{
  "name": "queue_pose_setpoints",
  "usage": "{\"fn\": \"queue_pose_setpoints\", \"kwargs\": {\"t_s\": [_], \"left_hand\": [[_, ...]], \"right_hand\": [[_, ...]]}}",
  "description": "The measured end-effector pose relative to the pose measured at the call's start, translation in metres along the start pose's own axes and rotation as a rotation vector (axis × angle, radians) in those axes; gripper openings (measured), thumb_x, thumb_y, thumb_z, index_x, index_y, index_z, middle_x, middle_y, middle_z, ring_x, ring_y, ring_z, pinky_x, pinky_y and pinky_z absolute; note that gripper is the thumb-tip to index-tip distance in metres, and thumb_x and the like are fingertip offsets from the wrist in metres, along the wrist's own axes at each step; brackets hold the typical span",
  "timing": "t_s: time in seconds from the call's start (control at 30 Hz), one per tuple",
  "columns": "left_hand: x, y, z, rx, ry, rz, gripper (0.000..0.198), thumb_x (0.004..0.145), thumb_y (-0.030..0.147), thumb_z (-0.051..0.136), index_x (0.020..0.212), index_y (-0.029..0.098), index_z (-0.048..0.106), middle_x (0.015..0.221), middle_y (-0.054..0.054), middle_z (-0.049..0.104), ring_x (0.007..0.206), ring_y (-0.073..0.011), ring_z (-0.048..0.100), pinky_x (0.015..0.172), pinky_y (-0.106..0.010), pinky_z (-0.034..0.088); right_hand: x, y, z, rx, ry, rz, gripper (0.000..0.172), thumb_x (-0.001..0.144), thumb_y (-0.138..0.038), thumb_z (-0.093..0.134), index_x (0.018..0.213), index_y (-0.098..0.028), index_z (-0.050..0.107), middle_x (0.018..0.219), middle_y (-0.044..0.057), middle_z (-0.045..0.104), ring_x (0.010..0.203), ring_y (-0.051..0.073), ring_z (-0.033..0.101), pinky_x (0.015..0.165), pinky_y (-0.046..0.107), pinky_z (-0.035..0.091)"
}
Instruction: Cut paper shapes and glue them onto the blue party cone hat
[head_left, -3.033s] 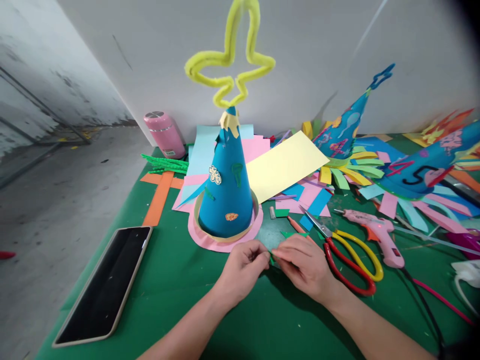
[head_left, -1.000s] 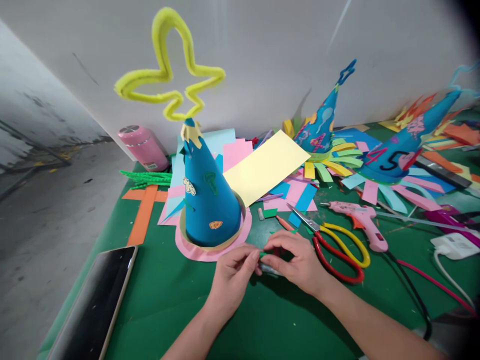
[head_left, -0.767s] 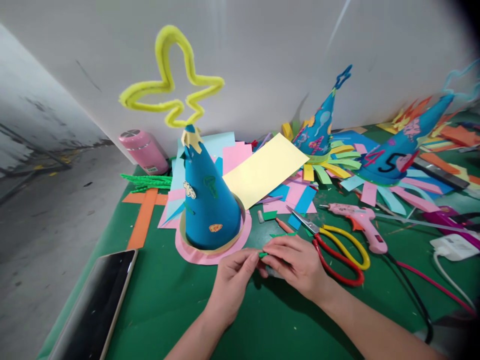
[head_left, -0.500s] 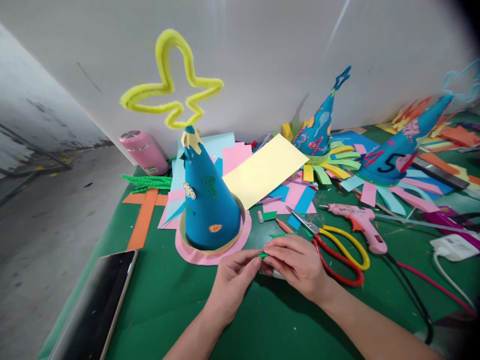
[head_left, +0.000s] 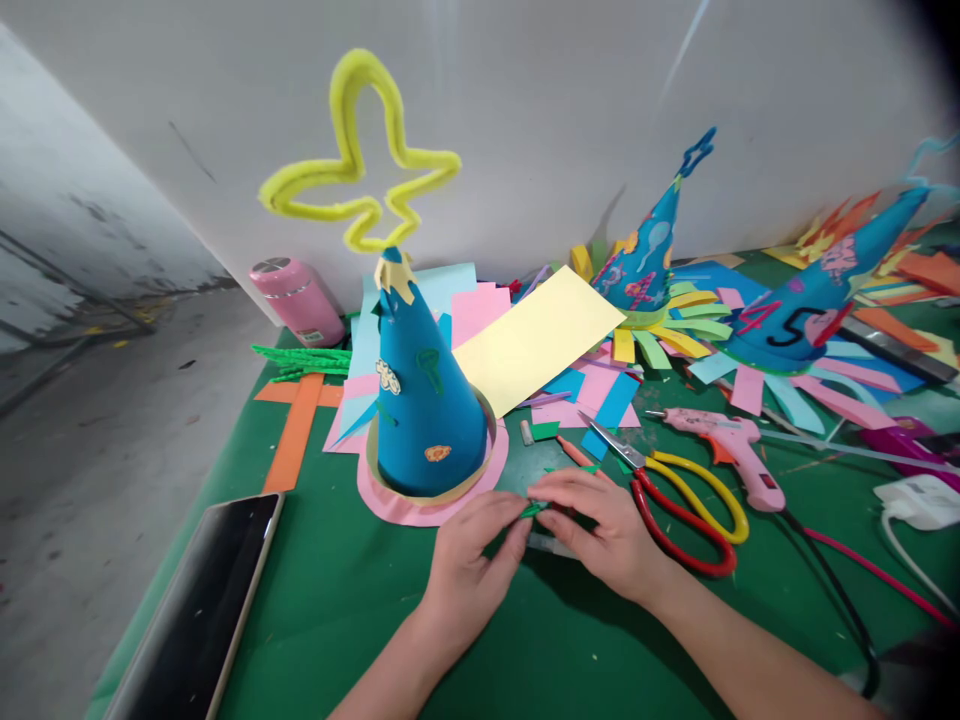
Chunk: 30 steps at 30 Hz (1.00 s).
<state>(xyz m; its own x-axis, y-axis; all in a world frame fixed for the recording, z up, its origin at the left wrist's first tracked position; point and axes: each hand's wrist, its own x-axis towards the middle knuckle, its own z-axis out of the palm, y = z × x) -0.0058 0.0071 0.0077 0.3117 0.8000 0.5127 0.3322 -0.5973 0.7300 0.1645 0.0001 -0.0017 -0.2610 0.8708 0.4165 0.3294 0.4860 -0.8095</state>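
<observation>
My left hand (head_left: pixel 471 560) and my right hand (head_left: pixel 600 520) meet low in the middle of the green table (head_left: pixel 337 600), fingertips pinched together on a small green paper scrap (head_left: pixel 534 509). A grey pen-like object (head_left: pixel 551 546) lies on the table under my right hand. Just behind the hands stands a blue cone hat (head_left: pixel 424 400) on a pink paper ring (head_left: pixel 420 505), topped by a yellow pipe-cleaner star (head_left: pixel 360 165).
Red-and-yellow scissors (head_left: pixel 675 495) and a pink glue gun (head_left: pixel 724 440) lie right of my hands. A tablet (head_left: pixel 199 610) rests at the near left edge. A pink flask (head_left: pixel 289 300), green pipe cleaners (head_left: pixel 304 358), coloured paper sheets (head_left: pixel 536 335) and two more cone hats (head_left: pixel 652 250) (head_left: pixel 817 300) crowd the back.
Both hands stay pinched on the green scrap, with small finger shifts. The view has drifted slightly, so the hat now sits a little further right in the picture.
</observation>
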Motion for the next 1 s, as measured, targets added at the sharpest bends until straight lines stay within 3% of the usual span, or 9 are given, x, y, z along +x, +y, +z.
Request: {"fn": "queue_pose_setpoints", "kwargs": {"t_s": [0.2,0.53,0.8,1.0], "left_hand": [[-0.001,0.001,0.001,0.127,0.061,0.078,0.016,0.072,0.006,0.057,0.085,0.013,0.064,0.077,-0.010,0.068,0.071,-0.0157,0.064,0.066,-0.022,0.051],[0.001,0.005,0.003,-0.067,-0.116,-0.241,0.010,0.077,0.012,0.052,0.075,0.013,0.062,0.066,-0.005,0.062,0.060,-0.0130,0.057,0.058,-0.021,0.045],[-0.002,0.000,0.005,-0.518,-0.121,-0.697,0.012,0.076,0.022,0.055,0.073,0.014,0.064,0.053,0.000,0.055,0.053,-0.0115,0.050,0.053,-0.022,0.039],[-0.005,-0.006,0.007,-0.732,-0.067,-0.843,0.013,0.075,0.023,0.058,0.068,0.014,0.062,0.052,0.000,0.057,0.054,-0.0107,0.049,0.056,-0.023,0.037]], "right_hand": [[-0.001,-0.001,0.001,0.175,-0.001,0.194,0.022,0.080,-0.020,0.057,0.101,-0.022,0.062,0.088,0.004,0.063,0.079,0.015,0.059,0.068,0.025,0.050],[0.000,-0.001,0.011,0.520,-0.028,0.495,0.021,0.080,-0.031,0.056,0.096,-0.020,0.062,0.070,-0.002,0.052,0.063,0.010,0.049,0.056,0.021,0.043],[0.002,-0.002,0.005,0.475,-0.114,0.472,0.021,0.082,-0.031,0.052,0.096,-0.019,0.062,0.074,0.001,0.057,0.065,0.012,0.051,0.057,0.023,0.043],[0.000,-0.002,0.005,0.285,-0.135,0.346,0.029,0.079,-0.020,0.055,0.107,-0.020,0.056,0.072,-0.001,0.053,0.063,0.011,0.048,0.056,0.022,0.042]]}}
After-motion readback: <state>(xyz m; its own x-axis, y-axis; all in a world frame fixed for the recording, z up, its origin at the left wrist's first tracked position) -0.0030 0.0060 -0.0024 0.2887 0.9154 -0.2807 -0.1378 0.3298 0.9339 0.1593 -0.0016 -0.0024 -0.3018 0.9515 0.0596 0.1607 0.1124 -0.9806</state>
